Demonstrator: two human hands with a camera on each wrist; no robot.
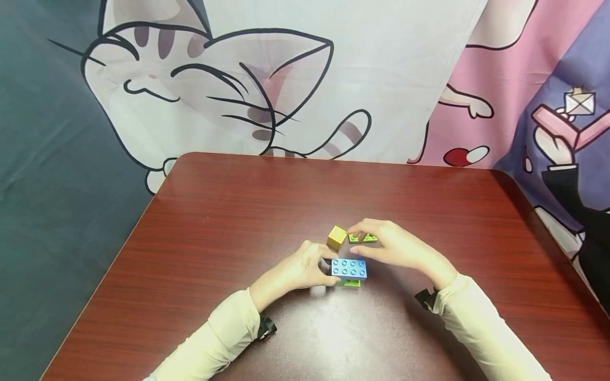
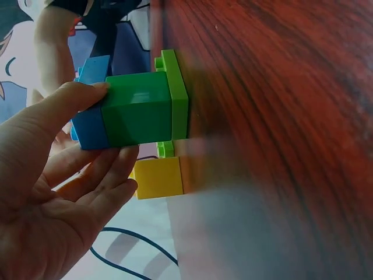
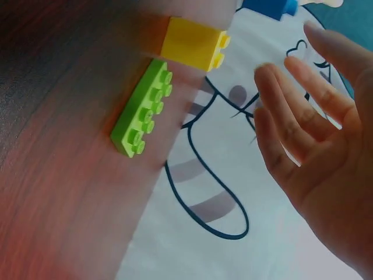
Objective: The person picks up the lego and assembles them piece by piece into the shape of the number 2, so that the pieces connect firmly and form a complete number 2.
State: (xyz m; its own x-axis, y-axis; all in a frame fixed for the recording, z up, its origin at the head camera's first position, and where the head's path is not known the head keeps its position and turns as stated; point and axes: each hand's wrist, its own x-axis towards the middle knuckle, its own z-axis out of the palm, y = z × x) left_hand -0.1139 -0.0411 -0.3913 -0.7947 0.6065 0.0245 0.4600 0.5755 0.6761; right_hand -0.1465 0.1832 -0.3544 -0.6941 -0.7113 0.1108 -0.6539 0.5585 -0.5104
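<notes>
My left hand (image 1: 305, 267) pinches a blue toy building brick (image 1: 349, 269) from its left side, thumb nearest me. In the left wrist view, that brick sits on top of a dark green brick (image 2: 138, 108), which stands on a flat light green brick (image 2: 176, 96). My thumb lies where blue meets dark green. Just beyond, my right hand (image 1: 393, 246) hovers with loosely bent fingers, holding nothing. Under it on the table lies a second flat light green brick (image 3: 140, 111), studs up. Beside that one stands a yellow brick (image 1: 337, 237), behind my left fingertips.
All the bricks are grouped on a reddish-brown wooden table (image 1: 248, 211). Behind its far edge hangs a cloth (image 1: 391, 63) printed with cartoon cats. Dark wrist straps (image 1: 266, 328) show below both light sleeves.
</notes>
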